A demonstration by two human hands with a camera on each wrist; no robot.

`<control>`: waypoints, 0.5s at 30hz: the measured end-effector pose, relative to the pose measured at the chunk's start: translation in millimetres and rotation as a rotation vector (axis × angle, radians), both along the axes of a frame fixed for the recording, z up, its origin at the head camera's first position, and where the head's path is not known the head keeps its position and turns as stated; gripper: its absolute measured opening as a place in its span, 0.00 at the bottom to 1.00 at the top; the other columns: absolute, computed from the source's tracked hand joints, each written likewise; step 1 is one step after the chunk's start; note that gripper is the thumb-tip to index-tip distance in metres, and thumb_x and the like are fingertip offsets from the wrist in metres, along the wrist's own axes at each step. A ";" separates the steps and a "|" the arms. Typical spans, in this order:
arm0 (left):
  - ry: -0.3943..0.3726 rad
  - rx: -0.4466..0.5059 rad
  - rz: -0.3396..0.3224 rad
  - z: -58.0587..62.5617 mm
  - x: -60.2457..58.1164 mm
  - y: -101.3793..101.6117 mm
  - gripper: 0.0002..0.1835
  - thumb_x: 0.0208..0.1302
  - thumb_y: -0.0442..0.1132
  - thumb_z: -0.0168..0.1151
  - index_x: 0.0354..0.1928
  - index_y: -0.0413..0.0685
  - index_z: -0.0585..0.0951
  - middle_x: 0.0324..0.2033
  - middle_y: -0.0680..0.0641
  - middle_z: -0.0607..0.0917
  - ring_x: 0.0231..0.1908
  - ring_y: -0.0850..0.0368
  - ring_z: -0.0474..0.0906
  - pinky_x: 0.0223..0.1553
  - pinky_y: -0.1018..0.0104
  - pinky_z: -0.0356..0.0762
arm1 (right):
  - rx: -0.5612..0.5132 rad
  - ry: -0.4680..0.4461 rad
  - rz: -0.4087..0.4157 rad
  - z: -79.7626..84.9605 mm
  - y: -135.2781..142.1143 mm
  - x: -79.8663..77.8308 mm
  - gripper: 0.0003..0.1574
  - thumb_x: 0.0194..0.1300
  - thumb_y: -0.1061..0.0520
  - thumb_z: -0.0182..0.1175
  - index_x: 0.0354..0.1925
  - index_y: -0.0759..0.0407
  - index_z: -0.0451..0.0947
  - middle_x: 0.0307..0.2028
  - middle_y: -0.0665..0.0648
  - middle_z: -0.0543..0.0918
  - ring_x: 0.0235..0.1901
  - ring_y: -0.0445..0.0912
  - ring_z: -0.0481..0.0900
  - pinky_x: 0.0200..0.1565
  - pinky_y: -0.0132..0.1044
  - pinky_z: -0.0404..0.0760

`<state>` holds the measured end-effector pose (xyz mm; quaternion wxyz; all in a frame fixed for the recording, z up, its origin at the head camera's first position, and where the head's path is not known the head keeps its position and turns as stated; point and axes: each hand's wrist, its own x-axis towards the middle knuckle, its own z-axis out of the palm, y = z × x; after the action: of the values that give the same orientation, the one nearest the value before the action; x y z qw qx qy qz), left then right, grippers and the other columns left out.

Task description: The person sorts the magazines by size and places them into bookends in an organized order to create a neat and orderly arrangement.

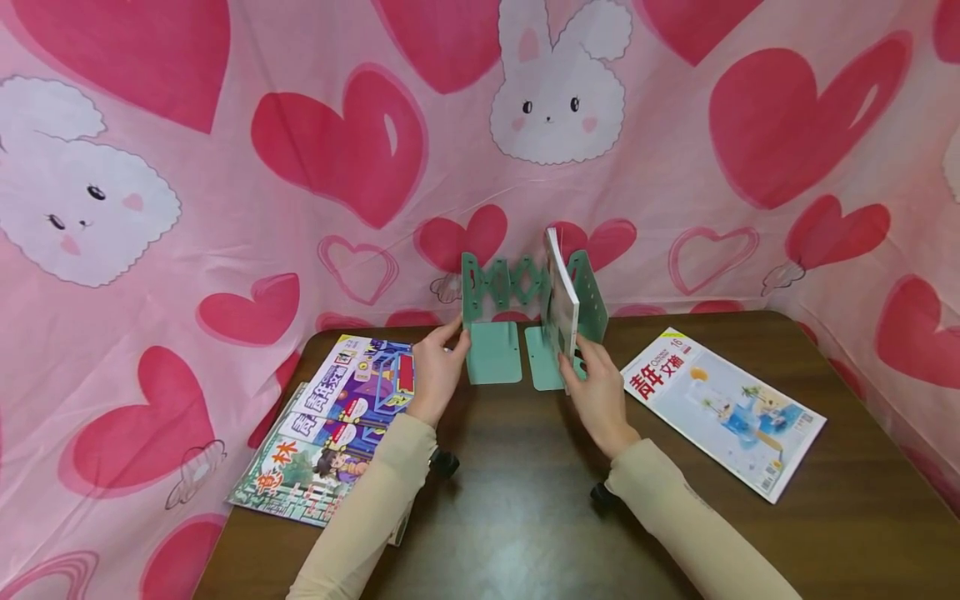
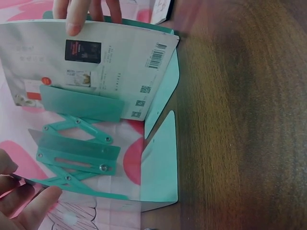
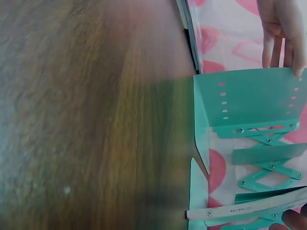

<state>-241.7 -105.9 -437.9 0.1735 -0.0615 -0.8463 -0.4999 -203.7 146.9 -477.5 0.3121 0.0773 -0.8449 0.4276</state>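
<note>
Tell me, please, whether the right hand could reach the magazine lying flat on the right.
Probably yes: nothing visible blocks the right hand from the flat magazine, though that hand must first release the upright magazine.

Soft, even indoor light filled the scene.
In the head view, pale glare marked the table (image 1: 517,500), and the pink cloth (image 1: 453,175) looked clear; both wrist views were softer, with hazy wood grain (image 2: 230,120), and the right wrist view showed fingers (image 3: 293,220) darkened in its corner.

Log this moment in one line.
left hand: grips green metal bookend, left panel | right hand: holds pale paper magazine upright | magazine: beside right panel
</note>
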 end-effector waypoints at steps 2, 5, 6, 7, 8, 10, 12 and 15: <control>0.005 -0.004 0.004 -0.2 -0.1 0.2 0.24 0.74 0.45 0.65 0.69 0.51 0.79 0.60 0.47 0.86 0.52 0.49 0.86 0.38 0.63 0.87 | 0.010 0.001 0.005 1.2 1.2 2.1 0.28 0.68 0.60 0.70 0.64 0.64 0.79 0.53 0.65 0.84 0.49 0.63 0.86 0.48 0.57 0.87; 0.002 -0.005 0.005 -0.2 0.4 0.7 0.23 0.74 0.45 0.65 0.69 0.50 0.80 0.60 0.47 0.86 0.51 0.49 0.87 0.37 0.65 0.86 | 0.029 0.002 0.001 2.0 4.7 6.8 0.30 0.67 0.61 0.71 0.65 0.64 0.79 0.54 0.66 0.84 0.50 0.63 0.86 0.50 0.58 0.86; 0.001 -0.008 0.007 -0.2 0.5 0.9 0.23 0.74 0.45 0.65 0.68 0.50 0.80 0.60 0.47 0.86 0.50 0.50 0.87 0.36 0.66 0.86 | 0.039 0.004 -0.002 2.6 6.1 8.8 0.30 0.66 0.61 0.72 0.65 0.65 0.79 0.54 0.66 0.84 0.50 0.63 0.85 0.51 0.59 0.85; 0.002 -0.010 0.008 -0.2 0.5 1.1 0.23 0.74 0.45 0.65 0.68 0.50 0.80 0.59 0.47 0.86 0.49 0.50 0.87 0.36 0.67 0.85 | 0.050 0.007 -0.005 3.6 7.8 11.3 0.31 0.65 0.61 0.72 0.64 0.65 0.79 0.54 0.67 0.84 0.50 0.63 0.85 0.50 0.58 0.85; 0.002 -0.010 0.007 -0.1 0.5 1.2 0.23 0.74 0.45 0.65 0.68 0.50 0.80 0.59 0.47 0.86 0.48 0.50 0.87 0.35 0.68 0.85 | 0.062 0.010 -0.006 4.2 9.7 13.2 0.31 0.65 0.62 0.73 0.64 0.65 0.79 0.53 0.66 0.84 0.49 0.62 0.85 0.50 0.58 0.86; 0.015 -0.012 0.009 0.3 0.1 1.6 0.23 0.74 0.43 0.65 0.68 0.49 0.80 0.58 0.46 0.87 0.44 0.50 0.87 0.33 0.68 0.83 | 0.085 0.030 0.001 5.7 14.2 16.8 0.29 0.63 0.63 0.73 0.62 0.66 0.80 0.52 0.67 0.84 0.49 0.61 0.84 0.49 0.57 0.85; 0.026 -0.018 0.015 0.4 -0.4 1.5 0.23 0.74 0.43 0.66 0.67 0.49 0.81 0.58 0.46 0.87 0.41 0.50 0.87 0.31 0.69 0.82 | 0.116 0.052 0.010 7.5 19.3 19.9 0.26 0.63 0.64 0.73 0.59 0.66 0.82 0.50 0.66 0.84 0.48 0.60 0.84 0.48 0.56 0.86; 0.043 -0.023 0.024 0.7 -0.7 0.9 0.22 0.73 0.42 0.66 0.67 0.48 0.81 0.57 0.45 0.87 0.41 0.50 0.88 0.30 0.70 0.82 | 0.149 0.073 0.019 9.9 28.1 23.6 0.22 0.63 0.64 0.73 0.55 0.66 0.83 0.47 0.64 0.85 0.47 0.58 0.84 0.48 0.55 0.86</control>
<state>-242.4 -104.9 -437.2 0.1968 -0.0641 -0.8487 -0.4868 -180.1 175.1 -467.6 0.3318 0.1240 -0.8617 0.3633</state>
